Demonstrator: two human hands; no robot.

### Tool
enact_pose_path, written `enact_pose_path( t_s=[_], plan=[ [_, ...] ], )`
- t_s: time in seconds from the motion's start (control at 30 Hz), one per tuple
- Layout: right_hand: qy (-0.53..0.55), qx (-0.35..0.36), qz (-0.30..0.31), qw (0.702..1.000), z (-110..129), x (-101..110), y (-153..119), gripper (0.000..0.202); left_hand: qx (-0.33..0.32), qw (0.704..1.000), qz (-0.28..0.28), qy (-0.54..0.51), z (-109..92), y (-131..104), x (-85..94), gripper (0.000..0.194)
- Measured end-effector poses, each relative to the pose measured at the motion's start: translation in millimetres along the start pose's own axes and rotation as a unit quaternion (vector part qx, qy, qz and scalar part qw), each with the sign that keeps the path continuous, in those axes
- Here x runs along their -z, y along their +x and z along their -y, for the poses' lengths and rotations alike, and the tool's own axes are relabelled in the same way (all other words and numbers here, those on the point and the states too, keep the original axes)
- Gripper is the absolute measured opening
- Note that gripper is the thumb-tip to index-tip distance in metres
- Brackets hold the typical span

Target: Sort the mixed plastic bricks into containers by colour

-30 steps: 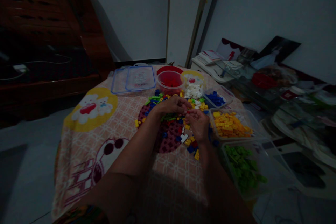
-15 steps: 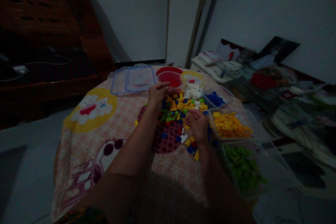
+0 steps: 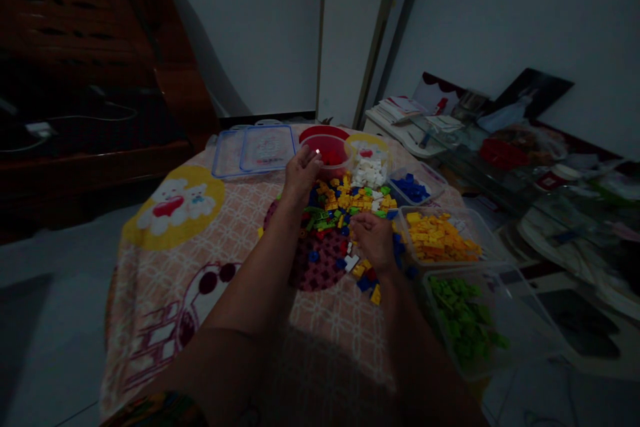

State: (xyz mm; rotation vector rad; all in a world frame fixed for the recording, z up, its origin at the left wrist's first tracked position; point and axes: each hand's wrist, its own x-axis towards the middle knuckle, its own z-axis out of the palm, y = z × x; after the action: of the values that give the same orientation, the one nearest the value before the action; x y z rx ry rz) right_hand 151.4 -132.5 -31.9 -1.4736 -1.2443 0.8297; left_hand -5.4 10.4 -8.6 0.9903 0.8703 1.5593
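My left hand [image 3: 301, 177] is raised at the near side of the round tub of red bricks [image 3: 325, 153]. Between its fingertips shows a small white toy brick [image 3: 317, 152]. My right hand [image 3: 374, 239] is closed, thumb and fingers pinched together, low at the right side of the mixed brick pile [image 3: 345, 197]; whatever it may hold is hidden. Yellow, green, blue, red and white bricks make up this pile, partly on a dark red perforated mat [image 3: 320, 273]. A white brick [image 3: 351, 263] and a blue brick [image 3: 313, 256] lie nearer me.
White bricks [image 3: 369, 173] are heaped behind the pile. To the right stand clear boxes of blue bricks [image 3: 411, 187], yellow bricks [image 3: 440, 237] and green bricks [image 3: 463, 320]. Blue-rimmed clear lids [image 3: 267, 148] lie at the back left. A cluttered glass table [image 3: 470, 153] adjoins on the right.
My left hand has tilted upward slightly, and a white brick now shows at its fingertips. My right hand has drawn its fingers in a little, staying beside the pile.
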Motion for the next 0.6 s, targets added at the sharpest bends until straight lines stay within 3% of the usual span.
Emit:
enact_pose_path(
  t_s=[0.13, 0.27, 0.37, 0.5, 0.6],
  plan=[
    [-0.203, 0.043, 0.073, 0.976, 6.8, 2.8, -2.8, 0.013, -0.005, 1.0, 0.03, 0.005, 3.2, 1.1, 0.7, 0.069],
    [-0.409, 0.071, 0.179, 0.892, 21.1, 4.8, -9.7, 0.01, -0.021, 0.998, 0.052, 0.016, 9.9, 5.2, 4.5, 0.067],
    [-0.476, 0.069, 0.225, 0.847, 26.5, 5.3, -13.8, 0.023, -0.032, 0.996, 0.079, 0.031, 12.6, 7.0, 5.9, 0.064],
    [-0.485, 0.065, 0.199, 0.849, 20.8, 4.6, -12.8, 0.023, -0.035, 0.995, 0.081, 0.035, 8.4, 2.1, 3.2, 0.057],
    [-0.445, 0.059, 0.147, 0.882, 13.0, 4.0, -8.6, 0.017, -0.009, 0.994, 0.1, 0.037, 1.3, -6.0, -0.4, 0.049]
  ],
)
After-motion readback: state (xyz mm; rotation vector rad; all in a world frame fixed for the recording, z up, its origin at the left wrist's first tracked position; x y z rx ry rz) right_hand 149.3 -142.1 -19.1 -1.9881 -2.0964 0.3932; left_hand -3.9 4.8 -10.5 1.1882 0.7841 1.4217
